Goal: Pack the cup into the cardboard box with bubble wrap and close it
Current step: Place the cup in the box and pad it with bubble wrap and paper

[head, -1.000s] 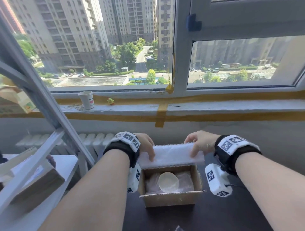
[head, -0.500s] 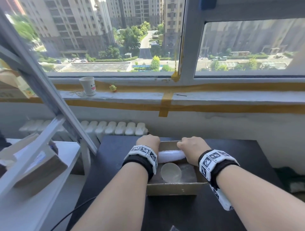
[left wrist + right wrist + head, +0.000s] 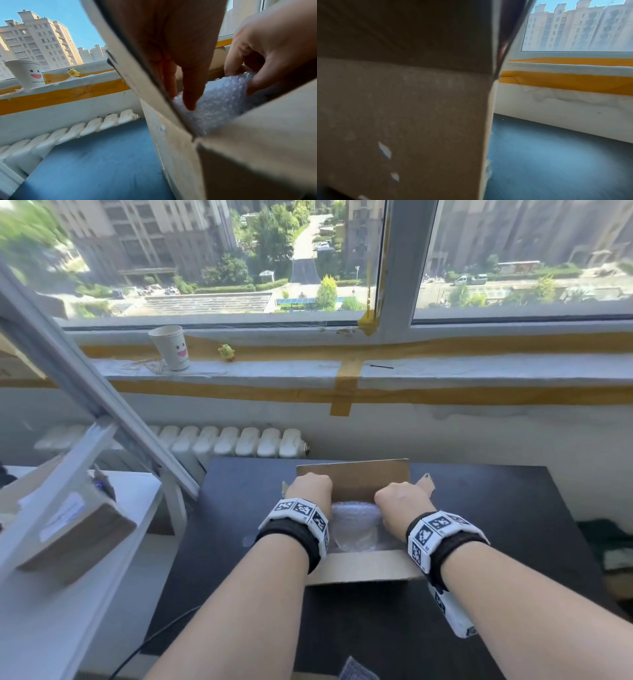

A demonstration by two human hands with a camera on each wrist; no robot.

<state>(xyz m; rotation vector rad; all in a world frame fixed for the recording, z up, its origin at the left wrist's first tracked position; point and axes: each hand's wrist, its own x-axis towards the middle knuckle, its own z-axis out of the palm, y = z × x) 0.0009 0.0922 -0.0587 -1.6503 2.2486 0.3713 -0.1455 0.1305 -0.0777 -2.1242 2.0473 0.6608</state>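
The open cardboard box [image 3: 363, 568] stands on the dark table [image 3: 513, 525], its far flap [image 3: 356, 479] upright. Bubble wrap [image 3: 354, 525] lies across the inside and covers the cup, which I cannot make out clearly. My left hand [image 3: 310, 491] reaches into the box's left side, and its fingers [image 3: 188, 94] push down on the bubble wrap [image 3: 223, 97] and pinch its end. On the right side my right hand [image 3: 399, 501] is also in the box. In the left wrist view the right hand [image 3: 254, 75] has thumb and fingers curled round the wrap. The right wrist view shows only the box's outer wall [image 3: 402, 108].
A paper cup with a smiley face [image 3: 170, 347] and a small yellow chick toy [image 3: 226, 351] sit on the taped windowsill. A white radiator [image 3: 222, 441] runs behind the table. A white shelf [image 3: 68, 628] with a cardboard package [image 3: 78, 539] stands at the left.
Both hands have brought the bubble wrap down from above the box into it, so it now covers the cup. The head view has tilted lower.
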